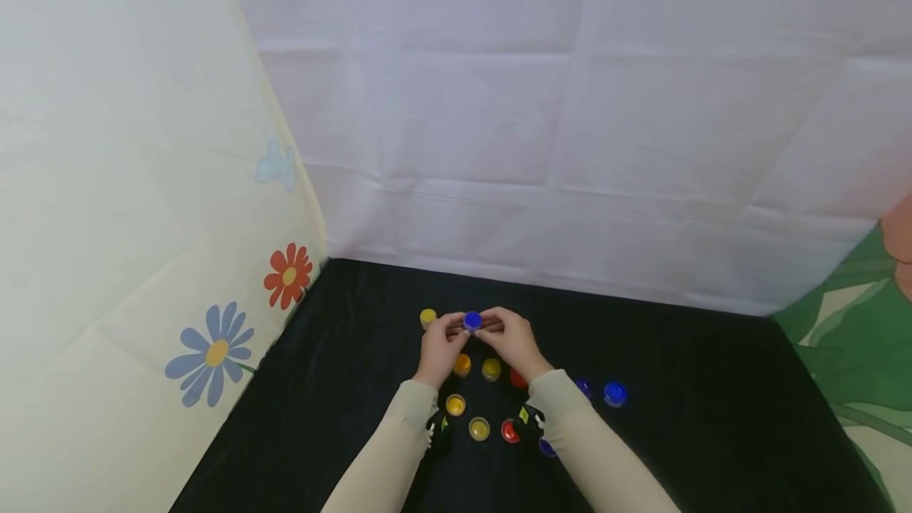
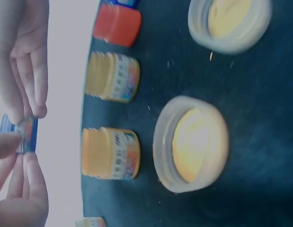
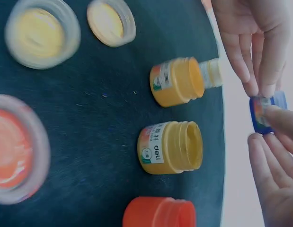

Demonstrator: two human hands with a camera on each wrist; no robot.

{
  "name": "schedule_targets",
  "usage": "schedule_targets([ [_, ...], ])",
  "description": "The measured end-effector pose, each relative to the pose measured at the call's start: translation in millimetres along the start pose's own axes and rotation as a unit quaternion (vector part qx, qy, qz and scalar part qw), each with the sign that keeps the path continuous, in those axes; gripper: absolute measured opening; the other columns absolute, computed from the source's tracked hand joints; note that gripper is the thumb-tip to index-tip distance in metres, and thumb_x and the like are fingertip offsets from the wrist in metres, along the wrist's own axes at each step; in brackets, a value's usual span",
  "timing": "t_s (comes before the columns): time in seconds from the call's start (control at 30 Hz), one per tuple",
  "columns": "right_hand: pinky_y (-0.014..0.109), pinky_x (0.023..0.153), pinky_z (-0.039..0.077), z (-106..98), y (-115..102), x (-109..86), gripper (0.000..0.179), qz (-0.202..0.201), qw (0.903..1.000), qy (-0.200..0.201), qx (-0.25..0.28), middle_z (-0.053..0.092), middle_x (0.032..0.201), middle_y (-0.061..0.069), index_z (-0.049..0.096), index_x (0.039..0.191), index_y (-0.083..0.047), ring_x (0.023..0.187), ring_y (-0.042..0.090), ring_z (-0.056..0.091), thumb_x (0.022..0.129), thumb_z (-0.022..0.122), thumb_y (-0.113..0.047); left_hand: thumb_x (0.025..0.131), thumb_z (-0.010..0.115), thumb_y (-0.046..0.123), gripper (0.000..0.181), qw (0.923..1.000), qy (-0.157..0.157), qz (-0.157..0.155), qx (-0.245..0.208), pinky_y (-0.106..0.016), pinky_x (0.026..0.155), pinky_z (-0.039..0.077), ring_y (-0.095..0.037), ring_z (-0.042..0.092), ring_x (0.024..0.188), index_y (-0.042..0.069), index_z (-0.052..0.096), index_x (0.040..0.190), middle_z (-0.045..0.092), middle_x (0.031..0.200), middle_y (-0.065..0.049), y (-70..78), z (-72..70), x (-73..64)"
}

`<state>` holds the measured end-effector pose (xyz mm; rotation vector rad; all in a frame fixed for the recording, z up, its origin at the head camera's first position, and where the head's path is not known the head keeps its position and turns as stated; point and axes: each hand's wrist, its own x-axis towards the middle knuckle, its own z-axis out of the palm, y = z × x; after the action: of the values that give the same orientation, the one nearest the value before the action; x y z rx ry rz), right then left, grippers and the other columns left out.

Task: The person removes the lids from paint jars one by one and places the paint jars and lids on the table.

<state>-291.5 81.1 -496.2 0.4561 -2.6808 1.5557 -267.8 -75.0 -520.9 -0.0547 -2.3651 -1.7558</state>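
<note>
Both hands hold a small blue paint jar [image 1: 473, 321] with a printed label, raised above the far part of the black table. My left hand [image 1: 439, 349] pinches it from the left, and my right hand [image 1: 514, 341] pinches it from the right. In the left wrist view, the fingertips meet the labelled side of the jar [image 2: 27, 135]. Whether a lid is on it, I cannot tell. Below the hands stand uncapped jars: an orange jar [image 3: 172, 82], a yellow jar [image 3: 167, 147] and a red jar [image 3: 158, 213]. The right forearm partly hides the red one in the head view.
Nearer the body lie paint-stained lids: an orange lid [image 1: 455, 405], a yellow lid [image 1: 480, 429], a red lid [image 1: 510, 431] and a partly hidden blue lid [image 1: 547, 447]. A pale yellow jar [image 1: 427, 317] stands far left. Another blue paint container [image 1: 615, 394] lies right of the right forearm.
</note>
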Motion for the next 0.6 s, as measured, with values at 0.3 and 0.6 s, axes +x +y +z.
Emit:
schedule_targets([
  [0.3, 0.029, 0.081, 0.059, -24, -8, -64.1, 0.024, -0.035, 0.9991, 0.02, 0.012, 0.072, 0.102, 0.011, 0.07, 0.102, -0.005, 0.094, 0.026, 0.073, 0.082, 0.08, 0.005, 0.094, 0.072, 0.007, 0.023, 0.9884, -0.115, 0.085, 0.052, -0.031, 0.087, 0.056, -0.016, 0.064, 0.096, 0.007, 0.068, 0.117, 0.062, 0.105, -0.004, 18.7, -7.1, -43.7],
  [0.6, 0.024, 0.078, 0.058, -32, 3, -143.9, 0.027, 0.031, 0.9956, 0.019, 0.086, 0.07, 0.1, 0.014, 0.069, 0.103, 0.002, 0.088, 0.015, 0.07, 0.08, 0.081, 0.006, 0.094, 0.073, 0.011, 0.027, 0.9632, -0.233, 0.1, 0.089, -0.023, 0.08, 0.054, -0.004, 0.062, 0.1, 0.015, 0.067, 0.12, 0.068, 0.113, 0.005, 21.9, 6.6, -94.5],
])
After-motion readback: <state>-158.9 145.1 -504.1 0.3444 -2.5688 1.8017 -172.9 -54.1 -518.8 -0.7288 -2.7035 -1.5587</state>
